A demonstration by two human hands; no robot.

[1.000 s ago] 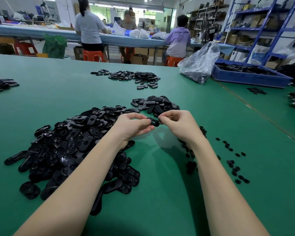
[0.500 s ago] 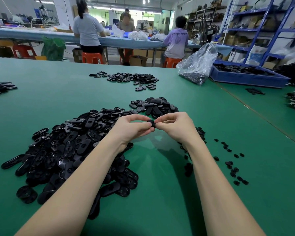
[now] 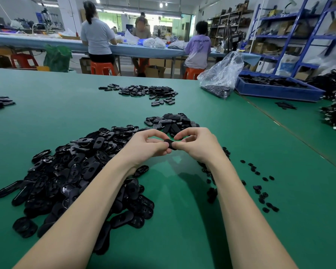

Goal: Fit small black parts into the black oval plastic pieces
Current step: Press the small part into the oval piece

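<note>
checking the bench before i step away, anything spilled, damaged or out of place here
Nothing stands out. Both hands, left and right, pinch one black piece above the table. The oval pieces lie heaped, the small parts scattered loose, as work stock.

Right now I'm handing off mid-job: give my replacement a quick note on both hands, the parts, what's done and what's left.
Left hand and right hand both pinch one black piece between their fingertips, above the green table; whether the insert is seated is hidden.
Large pile of oval pieces lies by the left forearm.
Small black parts are scattered by the right forearm.
Smaller pile sits just beyond the hands, possibly the finished ones.
Left: most of the large pile.
</note>
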